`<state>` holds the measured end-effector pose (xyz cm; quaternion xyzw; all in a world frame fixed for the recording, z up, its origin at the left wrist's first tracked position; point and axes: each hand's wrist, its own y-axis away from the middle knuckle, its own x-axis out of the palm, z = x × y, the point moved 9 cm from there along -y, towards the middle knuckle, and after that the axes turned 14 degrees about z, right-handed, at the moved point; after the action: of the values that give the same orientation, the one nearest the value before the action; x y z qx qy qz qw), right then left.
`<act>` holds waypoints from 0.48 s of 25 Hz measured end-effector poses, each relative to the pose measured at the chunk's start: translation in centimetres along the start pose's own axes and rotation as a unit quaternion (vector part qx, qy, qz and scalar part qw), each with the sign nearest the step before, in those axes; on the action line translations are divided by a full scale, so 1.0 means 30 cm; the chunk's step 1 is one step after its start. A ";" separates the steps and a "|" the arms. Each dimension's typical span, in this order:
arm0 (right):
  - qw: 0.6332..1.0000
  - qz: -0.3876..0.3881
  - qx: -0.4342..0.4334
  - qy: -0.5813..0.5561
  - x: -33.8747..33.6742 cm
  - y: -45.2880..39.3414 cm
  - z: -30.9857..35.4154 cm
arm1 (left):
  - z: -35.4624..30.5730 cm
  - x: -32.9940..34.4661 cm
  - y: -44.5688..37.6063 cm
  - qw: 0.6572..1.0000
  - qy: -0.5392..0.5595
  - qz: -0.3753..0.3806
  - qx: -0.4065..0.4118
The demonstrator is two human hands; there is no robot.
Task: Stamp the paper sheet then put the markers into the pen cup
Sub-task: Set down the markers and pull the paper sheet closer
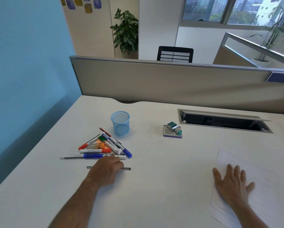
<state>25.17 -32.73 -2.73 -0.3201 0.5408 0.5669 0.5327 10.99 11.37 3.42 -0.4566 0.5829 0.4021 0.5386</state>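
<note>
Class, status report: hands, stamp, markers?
Left hand over thin pen. Right hand flat on paper sheet. Stamp untouched. Pen cup empty.

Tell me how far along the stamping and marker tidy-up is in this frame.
Nothing looks done: the stamp rests on its ink pad, and the pen cup appears empty. The right hand lies flat on the paper sheet; the left hand is at the markers. Stamping and loading markers remain.

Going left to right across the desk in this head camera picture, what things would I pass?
Pile of markers → left hand just in front of them → blue mesh pen cup → stamp on its pad → right hand flat on the paper sheet.
</note>
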 end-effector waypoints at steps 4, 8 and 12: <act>1.000 0.005 -0.026 -0.002 0.021 0.022 0.069 | 0.018 -0.024 0.006 0.999 0.015 -0.040 -0.018; 0.998 0.012 -0.054 -0.002 0.037 0.053 0.147 | -0.117 -0.067 -0.119 0.994 0.080 -0.080 0.006; 0.995 0.015 -0.097 -0.012 0.067 0.091 0.242 | -0.333 -0.009 -0.281 0.992 0.114 -0.002 0.052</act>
<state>23.66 -24.88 -2.34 -0.3553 0.4816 0.6283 0.4971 16.52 -0.38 4.85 -0.4719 0.6598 0.3159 0.4921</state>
